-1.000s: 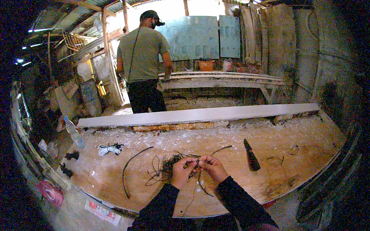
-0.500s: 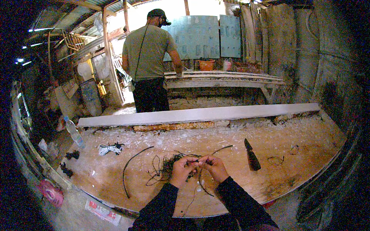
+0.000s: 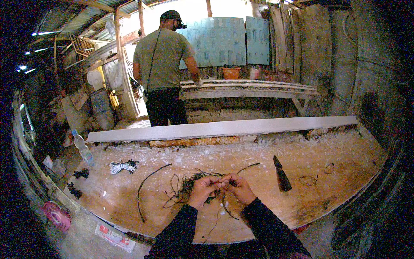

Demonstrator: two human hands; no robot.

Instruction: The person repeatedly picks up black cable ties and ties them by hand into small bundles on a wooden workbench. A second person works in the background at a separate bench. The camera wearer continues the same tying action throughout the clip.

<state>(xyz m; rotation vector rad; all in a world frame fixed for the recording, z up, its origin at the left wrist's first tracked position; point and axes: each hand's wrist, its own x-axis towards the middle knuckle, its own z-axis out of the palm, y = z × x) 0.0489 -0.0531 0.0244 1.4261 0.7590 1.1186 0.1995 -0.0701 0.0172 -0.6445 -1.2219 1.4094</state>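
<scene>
Over the wooden tabletop point(image 3: 258, 207), my left hand point(image 3: 203, 189) and my right hand point(image 3: 239, 189) meet fingertip to fingertip. Both are closed in a pinch on thin dark string, mostly hidden by the fingers. A loose tangle of dark string point(image 3: 187, 185) lies beside and under my left hand. One black cord piece point(image 3: 250, 166) passes beneath my right hand, its lower end curving toward me. Another curved black cord piece point(image 3: 141, 190) lies to the left. On the right rests a knife point(image 3: 281, 175) with a dark, wide handle, its tip pointing away.
A long white board point(image 3: 224, 128) runs along the table's far edge. At left are a tied white cord bundle point(image 3: 123, 167), black bundles point(image 3: 81, 173) and a plastic bottle point(image 3: 83, 148). Small string loops point(image 3: 308, 179) lie right. Beyond, a person point(image 3: 161, 64) stands at another bench point(image 3: 250, 91).
My fingertips have drawn closer together, covering the dark bit that showed between them. The person beyond has shifted slightly left. Things on the table have not moved.
</scene>
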